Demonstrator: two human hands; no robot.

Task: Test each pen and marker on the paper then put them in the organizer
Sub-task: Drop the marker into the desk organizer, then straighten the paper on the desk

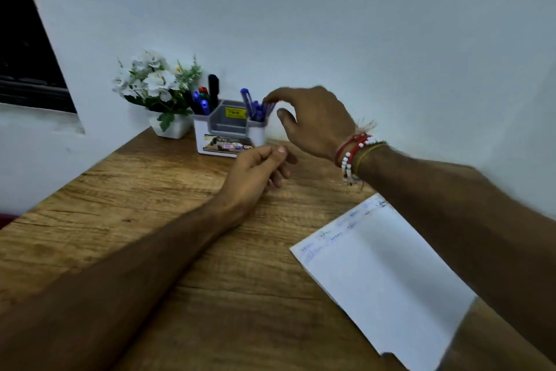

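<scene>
A white and grey organizer (226, 130) stands at the back of the wooden table. Its left compartment holds several markers (204, 100), and its right cup holds several blue pens (255, 109). My right hand (313, 121) hovers over the right cup. Its fingertips touch the top of a blue pen there, and the thumb stays apart below. My left hand (255, 172) rests on the table just in front of the organizer, fingers loosely curled with nothing visible in them. The white paper (388, 277) lies at the near right, with small scribbles along its far edge; my right forearm covers part of it.
A white pot of artificial white flowers (156, 85) stands left of the organizer, against the wall. The wooden table (150, 190) ends at its left edge close to a dark window frame (27, 64). The wall rises directly behind the organizer.
</scene>
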